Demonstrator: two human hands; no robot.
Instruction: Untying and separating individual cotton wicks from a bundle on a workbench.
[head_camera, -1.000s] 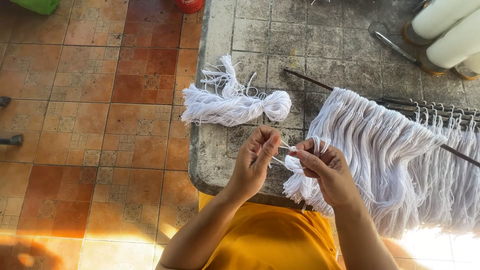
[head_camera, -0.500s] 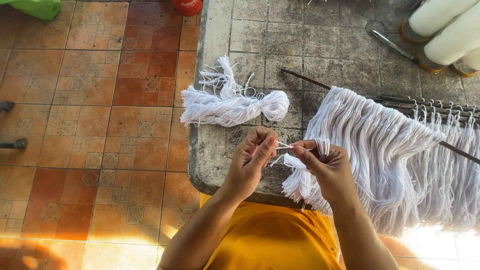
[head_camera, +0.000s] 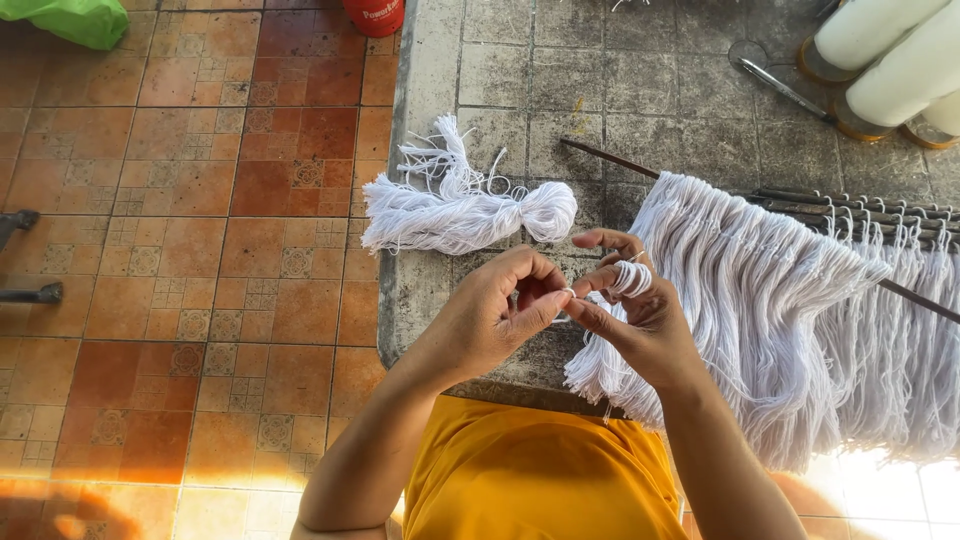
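Yarn (head_camera: 632, 277) is wound in a few white loops around the fingers of our right hand (head_camera: 640, 320), and this is the thing we work on. We take the fringe (head_camera: 760, 300) as the landmark: it is a wide curtain of white strands that hangs from a thin dark rod (head_camera: 620, 160) and spreads over the tabletop (head_camera: 520, 70) and down past its front edge. Our right hand is just at the left edge of the fringe, touching its lower strands, with the index finger bent above the loops and the other fingers half open. Our left hand (head_camera: 490, 320) is a little more to the left of the fringe; its thumb and fingers are pressed together at the tips and pinch the thin yarn end (head_camera: 566, 294) beside the right fingers. Both hands are close, almost touching, above the front edge of the tabletop.

Left of the fringe and farther from us lies a loose skein (head_camera: 460, 205) of the same white yarn, tied in the middle, apart from our hands. Beyond the fringe, at the far right corner, stand white cones (head_camera: 890, 50), and scissors (head_camera: 775, 85) lie near them. Far left of the fringe we see the tiled floor (head_camera: 200, 250).
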